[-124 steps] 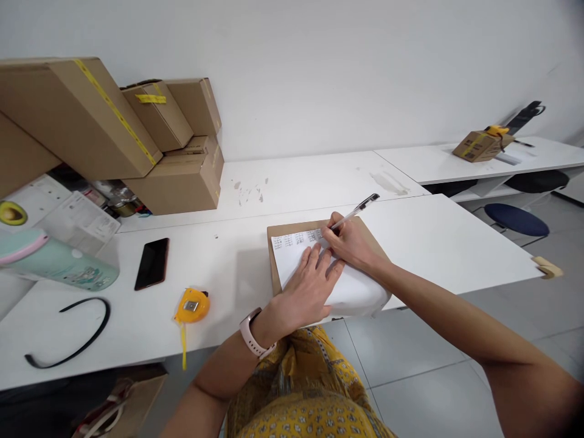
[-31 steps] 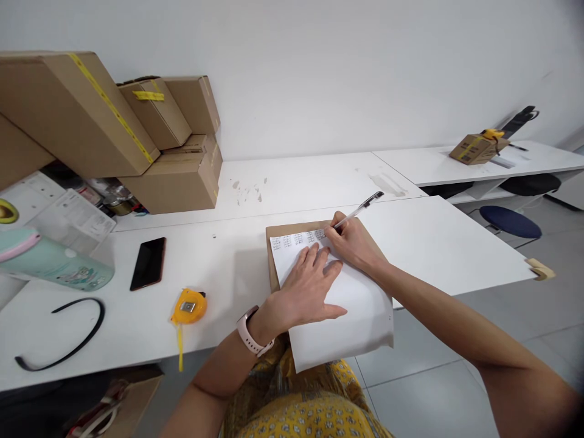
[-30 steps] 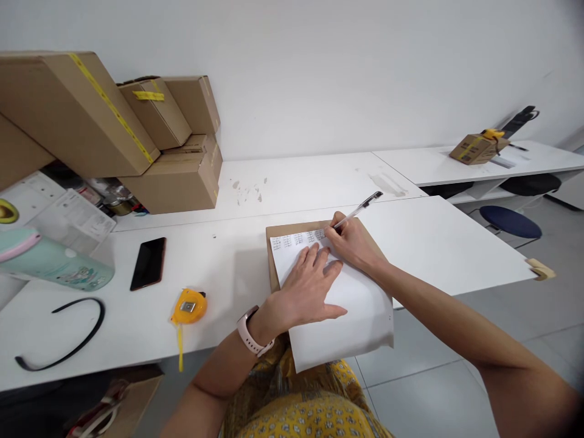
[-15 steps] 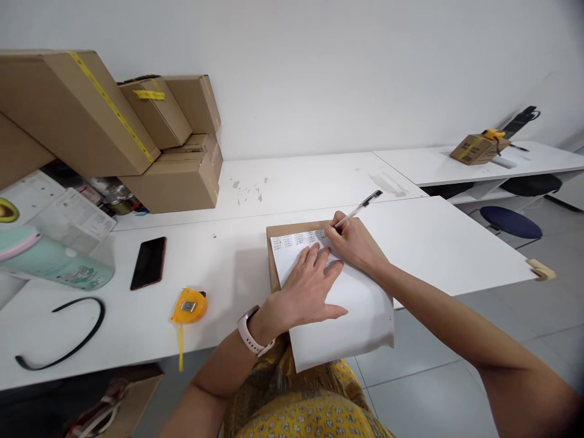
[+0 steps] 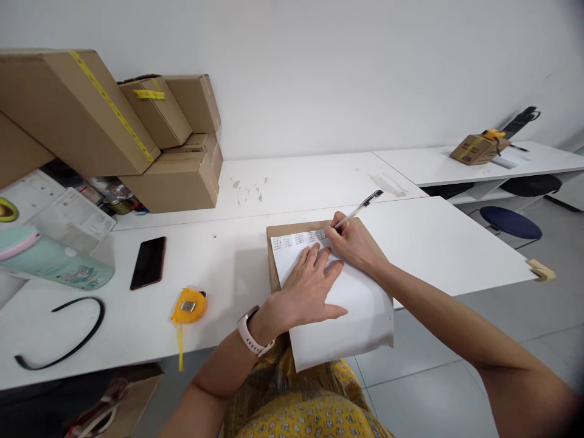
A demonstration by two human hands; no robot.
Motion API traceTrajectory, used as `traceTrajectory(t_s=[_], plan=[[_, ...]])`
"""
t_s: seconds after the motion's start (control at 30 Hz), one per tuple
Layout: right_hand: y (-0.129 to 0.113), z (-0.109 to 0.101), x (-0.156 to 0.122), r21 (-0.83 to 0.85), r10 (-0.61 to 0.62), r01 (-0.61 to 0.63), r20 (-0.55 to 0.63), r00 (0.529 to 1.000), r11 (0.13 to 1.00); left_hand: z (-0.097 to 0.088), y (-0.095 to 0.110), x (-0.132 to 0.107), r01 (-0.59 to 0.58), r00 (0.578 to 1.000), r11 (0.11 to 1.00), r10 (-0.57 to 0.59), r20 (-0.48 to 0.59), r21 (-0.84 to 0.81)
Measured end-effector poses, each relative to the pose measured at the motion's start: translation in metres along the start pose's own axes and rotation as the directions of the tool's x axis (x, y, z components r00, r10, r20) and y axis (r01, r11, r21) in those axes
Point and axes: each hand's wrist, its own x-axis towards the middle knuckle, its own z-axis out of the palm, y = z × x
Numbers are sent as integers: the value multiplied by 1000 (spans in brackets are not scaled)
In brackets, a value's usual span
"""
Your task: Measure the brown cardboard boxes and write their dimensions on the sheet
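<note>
My right hand (image 5: pixel 352 242) is closed around a pen (image 5: pixel 359 208) with a clear barrel and a dark end, its tip at the upper part of a white sheet of paper (image 5: pixel 342 340). Small columns of handwriting run along the sheet's top edge. Spread flat on the paper lies my left hand (image 5: pixel 310 289), fingers apart, a pale pink watch band on its wrist. Under the sheet is a brown cardboard box (image 5: pixel 274 271), mostly covered. The paper's lower edge hangs past the table toward my lap.
Left of the box lie an orange tape measure (image 5: pixel 189 306), a phone (image 5: pixel 148 263), a black curved band (image 5: pixel 86 340) and a mint bottle (image 5: pixel 64 258). Cardboard boxes (image 5: pixel 173 182) are stacked at back left. Farther right are a small box (image 5: pixel 474 149) and a blue stool (image 5: pixel 511 222).
A little more writing shows near the pen tip at the top of the sheet. My left hand and the paper look unmoved.
</note>
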Motion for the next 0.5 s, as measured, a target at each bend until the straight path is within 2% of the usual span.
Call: traceTrajectory(t_s=[0.5], plan=[[1, -1, 0, 10, -3, 3, -2, 1000, 1000, 0, 0, -1, -6, 1000, 1000, 6, -6, 14]])
